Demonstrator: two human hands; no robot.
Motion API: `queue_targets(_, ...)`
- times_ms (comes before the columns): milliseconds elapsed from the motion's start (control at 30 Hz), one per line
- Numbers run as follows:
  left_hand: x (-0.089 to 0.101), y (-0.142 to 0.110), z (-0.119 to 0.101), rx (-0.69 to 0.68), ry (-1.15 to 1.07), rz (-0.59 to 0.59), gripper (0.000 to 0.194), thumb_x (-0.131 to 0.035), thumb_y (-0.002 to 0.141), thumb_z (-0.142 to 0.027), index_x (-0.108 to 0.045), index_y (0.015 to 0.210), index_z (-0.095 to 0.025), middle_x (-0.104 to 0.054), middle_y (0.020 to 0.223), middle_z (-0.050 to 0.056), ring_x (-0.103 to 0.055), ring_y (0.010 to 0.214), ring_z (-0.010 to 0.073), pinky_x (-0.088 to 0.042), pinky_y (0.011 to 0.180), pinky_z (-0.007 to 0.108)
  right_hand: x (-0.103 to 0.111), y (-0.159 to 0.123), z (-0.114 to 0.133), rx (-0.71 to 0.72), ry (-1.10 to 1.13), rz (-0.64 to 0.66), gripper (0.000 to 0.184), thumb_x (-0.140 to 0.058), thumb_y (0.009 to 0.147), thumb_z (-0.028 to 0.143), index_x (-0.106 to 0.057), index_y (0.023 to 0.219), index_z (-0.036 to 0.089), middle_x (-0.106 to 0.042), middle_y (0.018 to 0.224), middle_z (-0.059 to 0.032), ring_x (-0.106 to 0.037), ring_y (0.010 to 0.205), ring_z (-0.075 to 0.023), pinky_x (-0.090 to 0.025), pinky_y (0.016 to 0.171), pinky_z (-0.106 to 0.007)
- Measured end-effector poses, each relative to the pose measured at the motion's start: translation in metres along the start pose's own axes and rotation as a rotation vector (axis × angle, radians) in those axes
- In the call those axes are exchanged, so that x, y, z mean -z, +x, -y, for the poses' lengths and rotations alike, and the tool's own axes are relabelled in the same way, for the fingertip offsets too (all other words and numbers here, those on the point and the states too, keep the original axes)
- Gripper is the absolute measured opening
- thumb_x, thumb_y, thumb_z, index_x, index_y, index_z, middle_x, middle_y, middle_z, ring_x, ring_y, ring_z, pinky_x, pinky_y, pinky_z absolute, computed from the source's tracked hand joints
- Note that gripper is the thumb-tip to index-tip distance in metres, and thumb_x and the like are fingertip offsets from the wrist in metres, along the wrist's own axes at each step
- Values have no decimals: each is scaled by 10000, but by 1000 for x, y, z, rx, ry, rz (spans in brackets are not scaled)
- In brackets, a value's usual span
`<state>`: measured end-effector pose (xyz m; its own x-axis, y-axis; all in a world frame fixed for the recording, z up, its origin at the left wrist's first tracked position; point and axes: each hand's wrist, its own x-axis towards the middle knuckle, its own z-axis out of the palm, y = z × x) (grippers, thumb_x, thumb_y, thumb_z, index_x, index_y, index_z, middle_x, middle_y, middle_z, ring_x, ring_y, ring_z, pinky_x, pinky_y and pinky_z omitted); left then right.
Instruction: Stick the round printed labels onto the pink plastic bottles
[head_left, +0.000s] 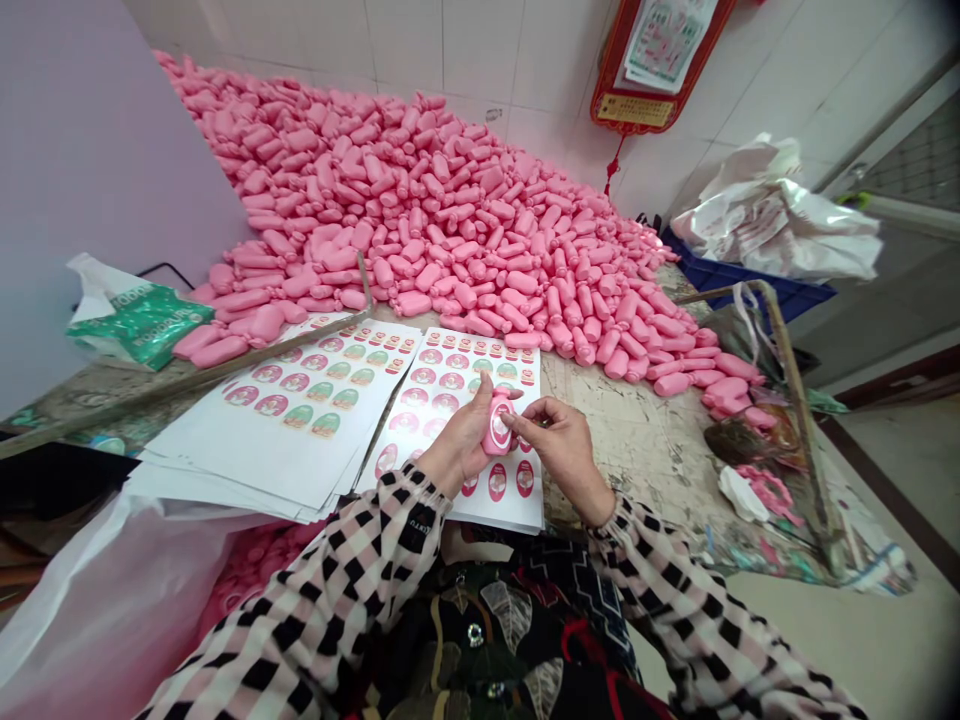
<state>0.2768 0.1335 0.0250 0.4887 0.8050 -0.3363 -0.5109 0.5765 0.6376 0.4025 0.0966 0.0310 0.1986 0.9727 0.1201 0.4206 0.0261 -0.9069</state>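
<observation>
My left hand (466, 436) is wrapped around a small pink plastic bottle (496, 442), held upright above the sticker sheets. On the front of the bottle is an oval pink-and-white sticker (500, 420). My right hand (562, 445) is closed in a pinch, thumb and forefinger at the sticker's right edge, touching the bottle. Below both hands lies a sheet of round and oval stickers (405, 450), pink and green, partly hidden by my left hand. Another stack of sticker sheets (247, 450) lies to the left, overlapping at the edges.
A large heap of pink bottles (420, 210) covers the back of the worktable (637, 450). A bent metal bar (795, 390) borders the right side, another the left. A green-white packet (139, 320) lies left; a blue crate (739, 275) with plastic bags stands right. A white bag (112, 600) hangs front left.
</observation>
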Motion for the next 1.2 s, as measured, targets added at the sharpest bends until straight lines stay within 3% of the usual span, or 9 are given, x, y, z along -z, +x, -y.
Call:
queue_targets(233,-6,-4,1,-41,4,-19,649,-401,756,-689,-578,1048,-137,-512,590,1,-520,457,119,-438,430,240,1,-4,-1,16,-80,-9,327,-623,692,533,-617,671,207,-641,642,-12,-542,576,-149,-356,529,-259)
queue_targets(467,-8,-8,5,-102,73,-6,614,-431,765,-663,-601,1018,-131,-505,605,-7,-510,478,95,-433,467,211,10,-12,8,32,-492,-1,305,-562,747,546,-626,713,249,-642,712,6,-536,645,-161,-268,536,-257)
queue_targets(600,-6,-11,5,-85,103,-11,589,-446,774,-646,-592,1054,-148,-509,618,-11,-496,463,90,-413,433,202,14,-12,6,31,-562,10,315,-581,720,559,-625,765,250,-642,759,-4,-541,691,-179,-256,535,-258)
queue_targets(700,-9,-12,5,-64,82,-11,565,-445,797,-618,-584,1066,-142,-546,637,5,-513,469,97,-430,438,210,11,-11,0,-16,-453,3,338,-623,674,560,-618,806,249,-631,724,-2,-538,652,-175,-273,519,-252)
queue_targets(867,-20,-14,6,-8,30,-9,513,-392,850,-567,-582,1052,-135,-605,654,40,-544,468,123,-438,420,223,-6,-5,-3,-115,152,17,379,-636,654,559,-541,784,216,-619,712,3,-533,538,-136,-367,454,-240)
queue_targets(967,-20,-13,6,-11,-1,-20,475,-417,852,-543,-593,1025,-137,-592,632,27,-517,440,107,-432,412,212,-13,-3,-1,-147,370,49,365,-641,662,531,-499,774,214,-627,787,7,-524,492,-102,-404,428,-232)
queue_targets(1033,-18,-13,3,9,-44,-23,457,-439,847,-533,-590,1021,-138,-586,642,25,-534,467,111,-451,441,216,-15,-6,-1,-143,367,47,366,-667,646,501,-497,812,221,-627,813,14,-523,487,-92,-405,424,-223)
queue_targets(1200,-13,-12,-8,103,-190,-48,456,-413,860,-528,-560,1074,-153,-593,708,47,-605,587,160,-499,528,269,-21,-22,-9,-111,176,36,474,-716,597,421,-517,989,244,-540,637,65,-501,495,-108,-368,437,-216)
